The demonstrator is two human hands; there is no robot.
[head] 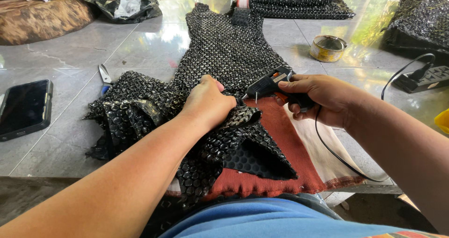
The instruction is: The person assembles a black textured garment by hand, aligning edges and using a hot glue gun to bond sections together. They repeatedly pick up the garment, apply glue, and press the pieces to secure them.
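Note:
A long strip of black bubble wrap (pixel 224 46) runs from my lap across the grey tiled floor. My left hand (pixel 208 102) grips a bunched fold of it near the middle. My right hand (pixel 322 97) holds a black and orange glue gun (pixel 269 84), its nozzle pointing left at the fold beside my left fingers. The gun's black cord (pixel 334 154) loops down toward my lap. Under the wrap lies a rust-red ribbed cloth (pixel 285 140).
A black phone (pixel 25 107) lies at the left, scissors (pixel 105 74) beside the wrap. A round tin (pixel 328 48) sits at the right, a black power strip (pixel 428 78) beyond it. Folded bubble wrap stacks (pixel 299 2) and black bags line the far edge.

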